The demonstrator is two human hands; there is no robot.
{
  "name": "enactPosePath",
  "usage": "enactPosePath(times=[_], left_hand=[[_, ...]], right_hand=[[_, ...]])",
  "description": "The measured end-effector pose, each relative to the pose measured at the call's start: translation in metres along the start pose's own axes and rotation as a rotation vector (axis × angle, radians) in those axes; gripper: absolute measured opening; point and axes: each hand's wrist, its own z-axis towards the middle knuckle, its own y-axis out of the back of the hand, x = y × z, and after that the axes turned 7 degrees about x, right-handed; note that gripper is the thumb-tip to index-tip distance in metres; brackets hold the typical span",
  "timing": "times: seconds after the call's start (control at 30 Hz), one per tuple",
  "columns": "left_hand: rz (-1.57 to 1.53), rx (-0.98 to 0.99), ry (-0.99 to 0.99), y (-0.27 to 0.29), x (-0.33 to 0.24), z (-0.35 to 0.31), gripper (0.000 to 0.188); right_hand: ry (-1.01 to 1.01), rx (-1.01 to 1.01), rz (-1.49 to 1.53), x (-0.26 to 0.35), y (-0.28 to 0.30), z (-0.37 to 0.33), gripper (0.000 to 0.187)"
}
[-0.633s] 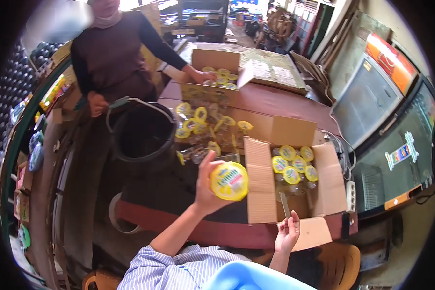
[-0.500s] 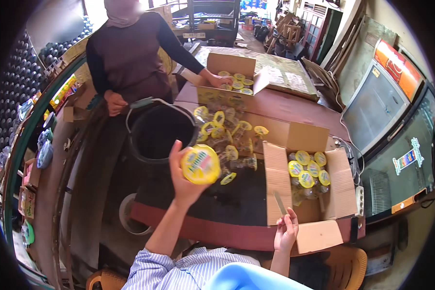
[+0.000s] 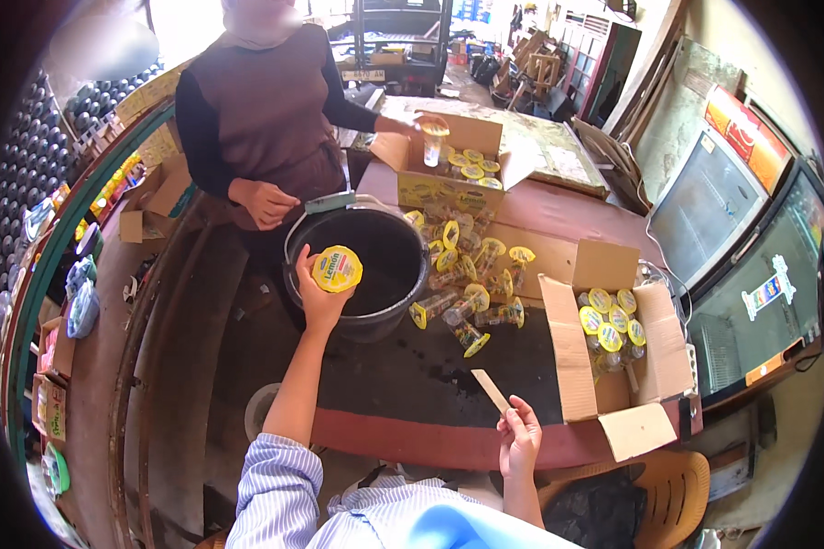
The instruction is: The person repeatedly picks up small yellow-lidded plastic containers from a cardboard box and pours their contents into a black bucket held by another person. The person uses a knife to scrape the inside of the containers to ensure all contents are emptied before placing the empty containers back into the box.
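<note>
Bench layout around the bucket (image 3: 375, 328)
On the bench (image 3: 384, 430), loose cups (image 3: 476, 297) lie just right of the bucket; a near carton (image 3: 568, 366) (more cups (image 3: 617, 318) inside) sits farther right, a far carton (image 3: 430, 192) behind and right of the bucket.

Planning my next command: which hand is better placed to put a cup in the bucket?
Probably the left hand: it holds a cup by the bucket. The right hand is farther off, holding a stick.

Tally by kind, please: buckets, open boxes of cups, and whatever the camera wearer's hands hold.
Black bucket: 1
Open cardboard boxes of cups: 2
Yellow-lidded cup in left hand: 1
Flat strip in right hand: 1
Total: 5
</note>
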Motion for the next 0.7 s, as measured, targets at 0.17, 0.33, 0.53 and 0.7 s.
enactPosePath(times=[0.17, 0.33, 0.53, 0.7], left_hand=[[0.0, 0.039, 0.026, -0.001, 0.016, -0.004, 0.093], [0.013, 0.103, 0.041, -0.002, 0.018, -0.006, 0.097], [0.091, 0.181, 0.097, 0.001, 0.01, -0.007, 0.105], [0.073, 0.193, 0.121, -0.001, 0.005, -0.004, 0.108]], right_hand=[[-0.02, -0.032, -0.008, -0.017, -0.002, 0.001, 0.023], [0.044, 0.036, -0.292, -0.005, -0.044, 0.047, 0.025], [0.732, 0.517, -0.879, 0.005, -0.158, 0.127, 0.02], [0.994, 0.619, -1.044, -0.003, -0.196, 0.149, 0.021]])
